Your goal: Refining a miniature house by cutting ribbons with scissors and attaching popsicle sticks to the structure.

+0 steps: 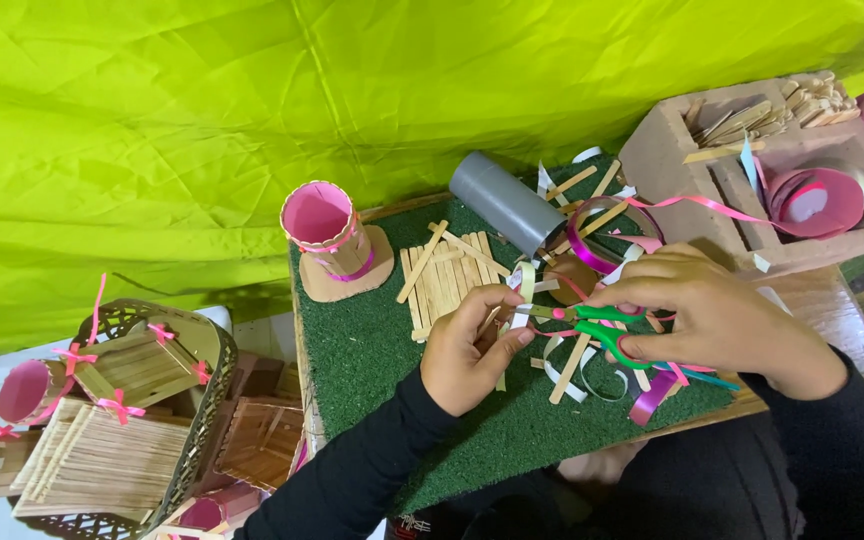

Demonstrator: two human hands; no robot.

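Note:
My right hand [717, 315] grips green-handled scissors [592, 322] over a board covered in green turf [362, 340]. The blades point left toward my left hand [467, 345], which pinches a small piece of pale strip [522, 300] at the scissors' tip. Below the hands lie loose white, pink and purple ribbon strips [592, 375] and a wooden stick [569, 368]. A mat of joined wooden sticks [442, 280] lies just behind my left hand.
A pink-lined stick cup [324, 230] on a cardboard base and a grey tube [505, 200] sit at the back of the turf. A cardboard box [692, 190] holds sticks and a ribbon roll [817, 200]. Finished stick crafts fill a basket [202, 400] at left. Yellow-green cloth [252, 100] hangs behind.

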